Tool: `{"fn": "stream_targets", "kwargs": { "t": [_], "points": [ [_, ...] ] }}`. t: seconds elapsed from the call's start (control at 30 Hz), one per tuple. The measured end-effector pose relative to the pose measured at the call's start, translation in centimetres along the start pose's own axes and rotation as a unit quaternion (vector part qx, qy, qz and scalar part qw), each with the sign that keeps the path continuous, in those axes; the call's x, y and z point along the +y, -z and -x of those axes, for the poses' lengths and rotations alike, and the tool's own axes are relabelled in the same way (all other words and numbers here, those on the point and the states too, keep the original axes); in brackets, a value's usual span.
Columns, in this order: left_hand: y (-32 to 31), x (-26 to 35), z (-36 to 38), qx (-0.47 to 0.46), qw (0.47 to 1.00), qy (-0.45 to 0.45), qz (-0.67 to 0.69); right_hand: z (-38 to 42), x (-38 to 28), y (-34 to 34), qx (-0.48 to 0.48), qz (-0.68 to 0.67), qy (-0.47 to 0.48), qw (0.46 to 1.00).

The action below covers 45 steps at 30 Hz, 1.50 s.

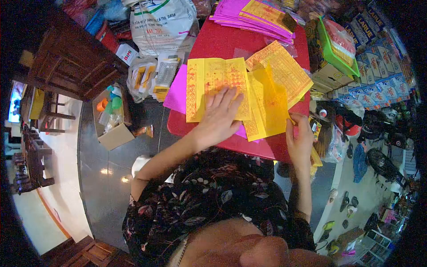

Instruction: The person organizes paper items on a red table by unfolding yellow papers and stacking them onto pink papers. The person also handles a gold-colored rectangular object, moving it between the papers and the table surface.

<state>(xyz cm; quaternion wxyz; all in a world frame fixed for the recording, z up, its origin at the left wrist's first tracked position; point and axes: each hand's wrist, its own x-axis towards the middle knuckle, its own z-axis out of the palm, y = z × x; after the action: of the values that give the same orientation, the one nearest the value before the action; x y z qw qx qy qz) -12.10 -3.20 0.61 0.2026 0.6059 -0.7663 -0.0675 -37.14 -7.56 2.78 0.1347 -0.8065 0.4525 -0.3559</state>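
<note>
Printed yellow paper [195, 89] lies on the red table [275, 149], with my left hand [222, 107] flat on it, fingers spread. Beside it, a yellow sheet [271, 107] is partly lifted and curved. My right hand [300, 133] pinches that sheet at its lower right edge. More printed yellow paper [291, 75] lies behind the raised sheet, turned at an angle. A magenta sheet [178, 93] sticks out at the left from under the paper. At the table's far end is a stack of magenta and yellow sheets [253, 20].
A white sack [162, 31] and a plastic bag of papers [142, 78] stand left of the table. On the right, a green tray [329, 49] rests on a carton, near stacked boxes [378, 75]. An open cardboard box [115, 135] sits on the floor at left.
</note>
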Motion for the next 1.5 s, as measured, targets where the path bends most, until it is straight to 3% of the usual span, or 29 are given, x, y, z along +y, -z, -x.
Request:
{"fn": "stream_targets", "kwargs": {
  "t": [0.4,0.47,0.5,0.57,0.63,0.7,0.73,0.77,0.83,0.87,0.9,1.0,1.03,1.13,1.17,1.23,1.33,1.5],
  "points": [
    [-1.0,-0.4,0.8,0.030,0.999,-0.004,0.023,0.2,-0.2,-0.3,0.001,-0.004,-0.003,1.000],
    [-1.1,-0.9,1.4,0.137,0.983,0.041,0.113,0.3,-0.2,-0.3,-0.002,-0.010,-0.011,1.000],
    [-0.3,-0.7,1.7,0.137,0.983,0.041,0.112,0.3,-0.2,-0.3,-0.006,-0.016,-0.018,1.000],
    [1.7,-0.3,2.5,0.195,0.939,0.147,0.242,0.4,-0.1,-0.5,-0.006,-0.014,-0.016,1.000],
    [-0.5,-3.0,3.7,0.240,0.910,0.143,0.305,0.4,0.0,-0.6,-0.007,-0.013,-0.014,1.000],
    [0.2,-3.1,4.8,0.299,0.836,0.137,0.439,0.3,-0.1,-0.6,-0.009,-0.010,-0.009,1.000],
    [1.3,-3.4,6.1,0.235,0.862,0.248,0.375,0.3,0.0,-0.7,-0.010,-0.012,-0.008,1.000],
    [1.5,-3.8,6.7,0.235,0.862,0.249,0.374,0.4,0.0,-0.8,-0.008,-0.015,-0.007,1.000],
    [2.3,-3.7,7.0,0.258,0.951,0.169,0.029,0.4,0.0,-0.9,-0.007,-0.018,-0.006,1.000],
    [2.7,-2.9,6.9,0.269,0.946,0.170,-0.058,0.4,-0.1,-0.9,-0.011,-0.019,-0.010,1.000],
    [3.3,-2.3,6.5,0.269,0.946,0.171,-0.058,0.3,-0.1,-1.0,-0.016,-0.019,-0.014,1.000],
    [3.4,-1.7,5.0,0.218,0.972,0.047,-0.075,0.4,-0.3,-0.9,-0.022,-0.013,-0.012,1.000],
    [3.0,-1.7,4.3,0.220,0.971,0.048,-0.075,0.4,-0.3,-0.9,-0.022,-0.013,-0.010,1.000],
    [1.5,-2.5,2.3,0.056,0.983,0.097,-0.145,0.6,-0.2,-0.9,-0.004,-0.012,-0.011,1.000],
    [1.4,-2.6,1.8,0.058,0.983,0.094,-0.145,0.7,-0.1,-0.8,-0.002,-0.010,-0.016,1.000],
    [1.2,-2.6,1.1,-0.032,0.973,0.124,-0.190,1.1,0.7,-0.8,0.002,-0.007,-0.022,1.000],
    [1.2,-2.2,0.9,-0.042,0.963,0.083,-0.254,2.0,2.4,-1.9,-0.002,-0.007,-0.052,0.999],
    [0.8,-2.9,0.8,-0.001,0.967,0.061,-0.247,2.7,2.8,-2.6,0.000,-0.101,-0.105,0.989]
  ]
}}
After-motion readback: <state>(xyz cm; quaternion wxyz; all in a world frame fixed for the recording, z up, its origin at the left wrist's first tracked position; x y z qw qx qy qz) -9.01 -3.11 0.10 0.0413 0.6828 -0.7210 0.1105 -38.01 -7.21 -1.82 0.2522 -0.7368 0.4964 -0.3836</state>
